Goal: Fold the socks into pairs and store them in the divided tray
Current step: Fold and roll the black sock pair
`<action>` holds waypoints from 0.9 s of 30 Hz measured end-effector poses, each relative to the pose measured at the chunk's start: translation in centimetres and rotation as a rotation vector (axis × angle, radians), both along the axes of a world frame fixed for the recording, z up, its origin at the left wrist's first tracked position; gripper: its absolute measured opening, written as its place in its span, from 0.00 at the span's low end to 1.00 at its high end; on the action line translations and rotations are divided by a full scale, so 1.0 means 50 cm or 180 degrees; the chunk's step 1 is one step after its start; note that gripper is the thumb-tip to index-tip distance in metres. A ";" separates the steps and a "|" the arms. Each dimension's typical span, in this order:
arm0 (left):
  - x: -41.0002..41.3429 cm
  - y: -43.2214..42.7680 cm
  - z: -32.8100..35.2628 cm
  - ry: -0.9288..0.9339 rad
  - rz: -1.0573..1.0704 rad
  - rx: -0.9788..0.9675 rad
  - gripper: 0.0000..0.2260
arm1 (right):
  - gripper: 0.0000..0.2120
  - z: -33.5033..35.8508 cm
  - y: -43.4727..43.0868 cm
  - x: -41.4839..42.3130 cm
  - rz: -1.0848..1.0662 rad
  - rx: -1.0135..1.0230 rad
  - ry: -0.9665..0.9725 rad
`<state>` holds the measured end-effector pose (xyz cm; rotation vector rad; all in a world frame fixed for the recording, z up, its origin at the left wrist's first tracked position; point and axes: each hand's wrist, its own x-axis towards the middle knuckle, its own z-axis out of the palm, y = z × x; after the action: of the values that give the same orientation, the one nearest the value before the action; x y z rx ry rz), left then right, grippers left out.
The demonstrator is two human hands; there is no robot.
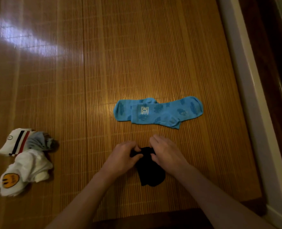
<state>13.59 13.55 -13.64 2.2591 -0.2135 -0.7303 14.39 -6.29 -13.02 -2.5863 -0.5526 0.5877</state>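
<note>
Nearest the lens, finds two bare forearms reaching in to a black sock (151, 172) on the bamboo mat (87, 80). Records left grip (123, 154) clenched on the sock's far end, thumb and fingers pinching the fabric. Records right grip (166, 152) curled over that same end, close against the left. Judges this fold as under way, not finished. Cannot tell whether one black sock or two lie there.

Notes blue socks (158, 113) just beyond both grips, overlapped and unfolded. Notes a heap well left of the left grip: striped white sock (14, 142), grey-blue sock (39, 142), white smiley sock (26, 171), seemingly unpaired. Sees no divided tray, so cannot confirm anything stored. Judges most of the task outstanding. Marks lighting dim and heap edges blurred.
</note>
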 end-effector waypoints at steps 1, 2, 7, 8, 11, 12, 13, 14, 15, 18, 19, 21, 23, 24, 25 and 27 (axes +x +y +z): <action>0.001 0.001 0.001 0.0081 -0.0001 0.0003 0.04 | 0.12 0.000 0.004 -0.006 0.0008 -0.0008 -0.0065; 0.002 0.001 0.002 0.0150 0.0020 0.0000 0.05 | 0.13 -0.001 0.007 -0.012 0.0005 -0.0010 -0.0128; -0.005 -0.015 -0.009 0.0320 0.0263 0.0046 0.16 | 0.08 -0.007 0.003 -0.034 0.0163 0.0045 -0.0565; -0.008 -0.021 -0.012 0.0212 0.0212 0.0133 0.18 | 0.08 -0.008 0.001 -0.036 0.0212 0.0043 -0.0597; -0.020 -0.035 -0.013 -0.0170 0.0087 0.0345 0.13 | 0.10 -0.009 -0.008 -0.033 0.0245 0.0010 -0.0521; -0.026 -0.038 -0.011 -0.0290 0.0058 0.0387 0.12 | 0.11 -0.009 -0.011 -0.031 0.0247 0.0021 -0.0399; -0.032 -0.041 -0.010 -0.0440 0.0000 0.0426 0.11 | 0.14 -0.010 -0.015 -0.028 0.0253 0.0035 -0.0257; -0.038 -0.044 -0.008 -0.0609 -0.0074 0.0453 0.10 | 0.16 -0.009 -0.022 -0.025 0.0241 0.0070 -0.0083; -0.044 -0.047 -0.007 -0.0779 -0.0154 0.0470 0.10 | 0.19 -0.009 -0.029 -0.022 0.0185 0.0134 0.0125; -0.054 -0.054 0.001 -0.1141 -0.0399 0.0562 0.12 | 0.25 -0.008 -0.049 -0.015 0.0002 0.0225 0.0686; -0.055 -0.054 0.004 -0.1202 -0.0466 0.0600 0.13 | 0.24 -0.008 -0.054 -0.014 0.0023 0.0184 0.0798; -0.060 -0.053 0.007 -0.1281 -0.0580 0.0666 0.14 | 0.20 -0.008 -0.059 -0.015 0.0039 0.0192 0.1002; -0.066 -0.050 0.007 -0.1328 -0.0658 0.0700 0.14 | 0.18 -0.010 -0.061 -0.015 -0.0010 0.0249 0.1146; -0.070 -0.049 0.006 -0.1348 -0.0689 0.0709 0.14 | 0.18 -0.012 -0.061 -0.014 -0.0041 0.0259 0.1184; -0.074 -0.048 0.005 -0.1369 -0.0720 0.0720 0.14 | 0.17 -0.014 -0.060 -0.013 -0.0047 0.0237 0.1186; -0.080 -0.048 0.002 -0.1409 -0.0778 0.0724 0.17 | 0.16 -0.018 -0.055 -0.013 0.0042 0.0086 0.1082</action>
<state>9.60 11.17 -13.53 2.6228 -0.6558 -0.3776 13.74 -9.04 -13.93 -2.3851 -0.4586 0.9914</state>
